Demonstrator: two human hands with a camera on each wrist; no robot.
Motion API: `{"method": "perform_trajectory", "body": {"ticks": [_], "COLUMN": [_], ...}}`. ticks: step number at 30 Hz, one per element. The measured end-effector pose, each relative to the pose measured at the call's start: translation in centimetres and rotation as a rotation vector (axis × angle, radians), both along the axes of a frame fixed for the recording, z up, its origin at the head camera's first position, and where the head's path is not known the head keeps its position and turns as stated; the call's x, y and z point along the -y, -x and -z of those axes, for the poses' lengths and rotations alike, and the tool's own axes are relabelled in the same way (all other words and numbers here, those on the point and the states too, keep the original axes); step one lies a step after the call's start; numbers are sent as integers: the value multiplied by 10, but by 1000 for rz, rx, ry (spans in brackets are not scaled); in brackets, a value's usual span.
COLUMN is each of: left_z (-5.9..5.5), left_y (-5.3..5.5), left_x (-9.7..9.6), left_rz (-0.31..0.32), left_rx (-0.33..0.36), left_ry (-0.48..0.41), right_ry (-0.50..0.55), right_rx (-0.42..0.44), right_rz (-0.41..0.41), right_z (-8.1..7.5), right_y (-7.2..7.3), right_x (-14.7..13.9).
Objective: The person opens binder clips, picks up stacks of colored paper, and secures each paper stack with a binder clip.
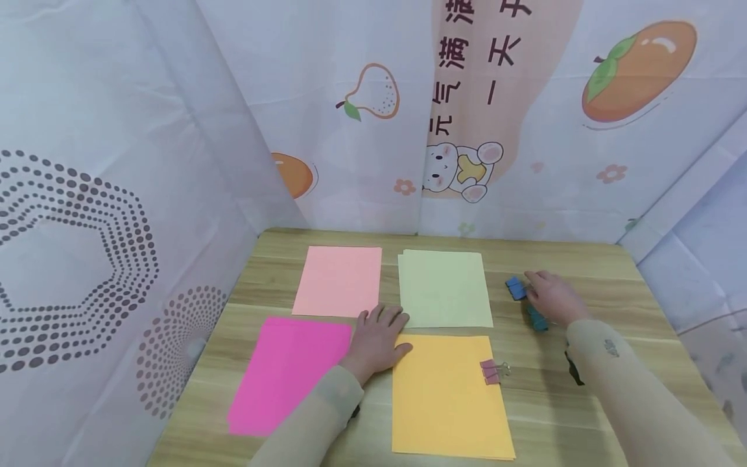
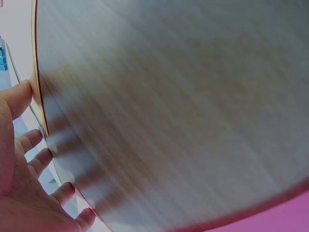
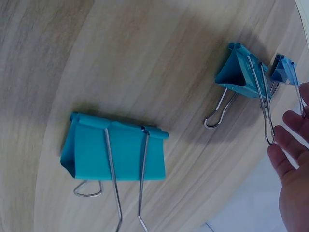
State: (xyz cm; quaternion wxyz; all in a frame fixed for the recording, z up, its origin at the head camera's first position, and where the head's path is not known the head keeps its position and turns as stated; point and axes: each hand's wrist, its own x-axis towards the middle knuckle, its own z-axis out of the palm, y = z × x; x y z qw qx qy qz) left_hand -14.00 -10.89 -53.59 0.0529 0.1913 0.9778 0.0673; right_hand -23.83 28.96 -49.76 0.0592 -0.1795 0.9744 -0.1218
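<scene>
My left hand [image 1: 375, 340] rests flat with its fingers spread among the paper stacks. Its thumb touches the upper left corner of the orange-yellow paper [image 1: 449, 402]. On the right side, my right hand [image 1: 554, 299] reaches over the binder clips with fingers loosely bent. Beside its fingertips lies a small blue binder clip [image 1: 516, 288], and a teal binder clip [image 1: 537, 319] is partly under the hand. In the right wrist view, fingertips meet the wire handles of these clips, with no clear pinch; the thumb is hidden. A larger teal binder clip [image 3: 116, 154] lies nearer that camera.
Pink paper [image 1: 338, 281], pale green paper [image 1: 445, 288] and magenta paper [image 1: 292, 373] lie on the wooden table [image 1: 618, 311]. A pink binder clip [image 1: 491, 372] grips the orange-yellow paper's right edge. Printed curtains [image 1: 327, 39] stand behind and beside the table.
</scene>
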Motion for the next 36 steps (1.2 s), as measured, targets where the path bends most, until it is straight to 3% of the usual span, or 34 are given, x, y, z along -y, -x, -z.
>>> {"method": "perform_trajectory", "body": {"ticks": [29, 36], "left_z": [13, 13], "left_y": [4, 4], "left_x": [2, 2], "left_rz": [-3, -4], "left_rx": [-12, -5], "left_ry": [-15, -27], "right_ry": [13, 23], "right_rx": [-29, 43], "right_rz": [13, 42], "right_z": [8, 7], "right_y": [2, 2], "right_x": [2, 2]}}
